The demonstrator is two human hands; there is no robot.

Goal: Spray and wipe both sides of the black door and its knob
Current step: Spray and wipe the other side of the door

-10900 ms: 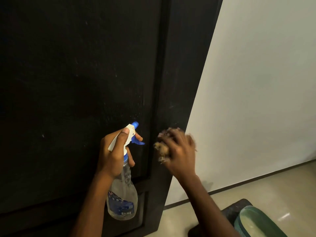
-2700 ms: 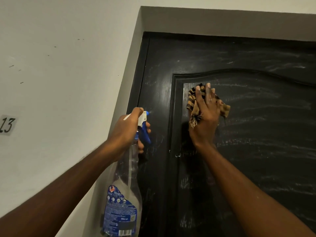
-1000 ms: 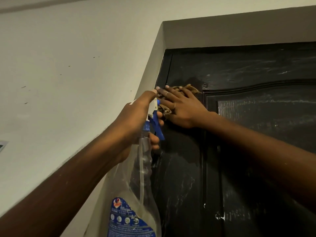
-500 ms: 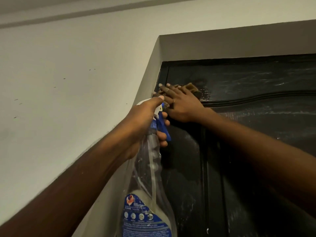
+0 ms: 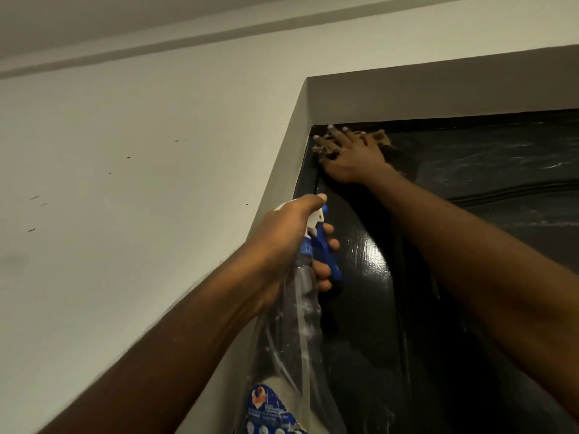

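Note:
The black door (image 5: 488, 170) fills the right side, its surface wet and streaked. My right hand (image 5: 351, 158) presses a brown striped cloth (image 5: 380, 140) flat against the door's top left corner, fingers spread; most of the cloth is hidden under the hand. My left hand (image 5: 291, 242) grips the neck of a clear spray bottle (image 5: 297, 333) with a white head and blue trigger, held below the right hand near the door's left edge. The knob is out of view.
A grey door frame recess (image 5: 423, 92) borders the door above and on the left. A pale wall (image 5: 125, 189) with a few dark specks spreads to the left, with a ceiling moulding (image 5: 219, 36) above.
My right hand has slid the cloth upward to the door's top left corner. The view has tilted further up. The left hand still holds the bottle, now lower relative to the right hand.

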